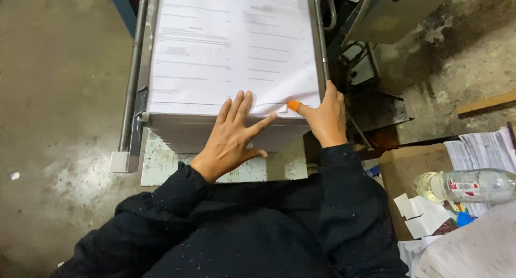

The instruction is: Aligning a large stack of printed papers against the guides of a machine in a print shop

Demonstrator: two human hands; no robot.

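I see a tall stack of printed sheets [231,47] sitting squared between the metal side rails [134,68] of a machine bed, its near edge just in front of the dark-sleeved person. My left hand [234,133] lies flat and open, fingers spread over the stack's front edge, which seems meant to pin the pile down. My right hand [327,119] sits at the near right corner, its orange rubber fingertip cap [294,105] lifting the top sheet's corner [271,108], curled but not clamped.

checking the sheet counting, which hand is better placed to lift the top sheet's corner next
Probably the right hand: its orange-capped thumb already touches the raised near corner of the paper stack, while the left hand lies flat, pressing the sheets.
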